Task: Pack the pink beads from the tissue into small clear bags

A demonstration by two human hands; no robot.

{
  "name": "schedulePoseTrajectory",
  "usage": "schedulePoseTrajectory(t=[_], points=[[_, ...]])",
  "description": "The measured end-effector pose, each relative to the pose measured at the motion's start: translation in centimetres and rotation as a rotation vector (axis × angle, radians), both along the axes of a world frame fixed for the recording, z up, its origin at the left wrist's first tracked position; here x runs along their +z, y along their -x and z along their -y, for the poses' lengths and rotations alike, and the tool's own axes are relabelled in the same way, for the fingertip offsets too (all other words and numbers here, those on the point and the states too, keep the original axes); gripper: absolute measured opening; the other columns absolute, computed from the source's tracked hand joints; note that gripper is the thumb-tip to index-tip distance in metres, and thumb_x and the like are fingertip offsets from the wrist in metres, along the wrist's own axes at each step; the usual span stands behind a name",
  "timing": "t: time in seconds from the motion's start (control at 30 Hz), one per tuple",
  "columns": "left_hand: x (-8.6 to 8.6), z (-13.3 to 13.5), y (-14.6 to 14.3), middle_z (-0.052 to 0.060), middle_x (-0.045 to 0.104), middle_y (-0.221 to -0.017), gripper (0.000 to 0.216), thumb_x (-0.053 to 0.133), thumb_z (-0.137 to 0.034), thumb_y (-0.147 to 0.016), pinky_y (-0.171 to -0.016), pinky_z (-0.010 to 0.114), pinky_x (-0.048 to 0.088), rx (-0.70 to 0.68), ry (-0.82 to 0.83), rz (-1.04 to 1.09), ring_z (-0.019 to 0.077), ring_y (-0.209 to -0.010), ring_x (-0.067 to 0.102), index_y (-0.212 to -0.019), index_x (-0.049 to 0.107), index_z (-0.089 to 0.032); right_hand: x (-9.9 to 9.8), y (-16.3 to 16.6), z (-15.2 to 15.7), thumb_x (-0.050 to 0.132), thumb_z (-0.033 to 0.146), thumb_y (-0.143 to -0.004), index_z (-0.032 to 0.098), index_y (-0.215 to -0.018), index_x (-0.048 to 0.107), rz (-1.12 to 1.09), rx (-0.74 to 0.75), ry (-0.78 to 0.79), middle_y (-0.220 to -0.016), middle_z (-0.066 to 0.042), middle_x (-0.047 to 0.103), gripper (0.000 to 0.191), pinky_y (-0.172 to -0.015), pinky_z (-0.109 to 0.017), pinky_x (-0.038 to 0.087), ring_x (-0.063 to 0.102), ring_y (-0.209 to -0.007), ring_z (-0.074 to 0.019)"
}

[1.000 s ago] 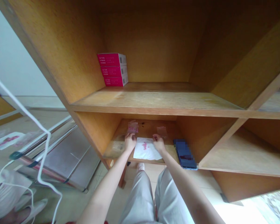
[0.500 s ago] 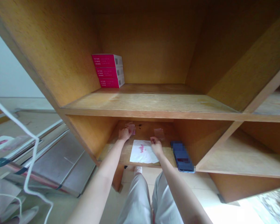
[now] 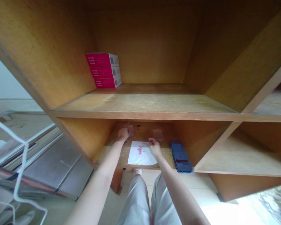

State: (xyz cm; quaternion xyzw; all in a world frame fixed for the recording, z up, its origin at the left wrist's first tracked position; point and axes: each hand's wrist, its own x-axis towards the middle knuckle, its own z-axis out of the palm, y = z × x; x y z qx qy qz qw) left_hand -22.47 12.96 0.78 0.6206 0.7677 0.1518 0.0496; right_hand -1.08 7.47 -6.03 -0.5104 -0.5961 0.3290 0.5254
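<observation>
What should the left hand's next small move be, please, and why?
Probably close the left hand on the small bag and draw it toward the white paper. The hand is at the bag near the back of the lower shelf, apart from the paper, where a few pink bits lie and the right hand rests at the edge.

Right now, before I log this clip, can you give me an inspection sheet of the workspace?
Surface: lower wooden shelf, bare wood.
Job's things: white sheet carrying small pink pieces; clear bag of pink pieces behind it; second clear bag, contents unclear.
Clutter: dark phone right of the sheet; three pink boxes stacked on the upper shelf.
Hands: left hand at the clear bag of pink pieces; right hand at the sheet's far edge; grips unclear.
Cables: white cable hanging at left.
Surroundings: metal rails at lower left.
</observation>
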Motion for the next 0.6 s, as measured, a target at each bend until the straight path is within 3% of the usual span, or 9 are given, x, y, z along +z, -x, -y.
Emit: schedulePoseTrajectory(t=[0.37, 0.6], points=[[-0.9, -0.8, 1.8, 0.016, 0.067, -0.076, 0.02, 0.058, -0.029, -0.069, -0.071, 0.036, 0.044, 0.038, -0.123, 0.213, 0.0283, -0.079, 0.062, -0.077, 0.068, -0.014, -0.3, -0.1, -0.2, 0.04, 0.019, -0.068, 0.018, -0.085, 0.058, 0.008, 0.001, -0.004, -0.081, -0.005, 0.062, 0.025, -0.071, -0.03, 0.044, 0.057, -0.074, -0.0172], [-0.7, -1.2, 3.2, 0.008, 0.067, -0.089, 0.022, 0.048, -0.017, -0.074, -0.076, 0.026, 0.045, 0.056, -0.365, 0.429, 0.0177, -0.085, 0.061, -0.089, 0.064, -0.015, -0.2, -0.2, -0.2, 0.042, 0.021, -0.069, 0.018, -0.084, 0.059, -0.005, 0.001, -0.009, -0.08, -0.005, 0.062, 0.023, -0.07, -0.029, 0.044, 0.057, -0.074, -0.017]])
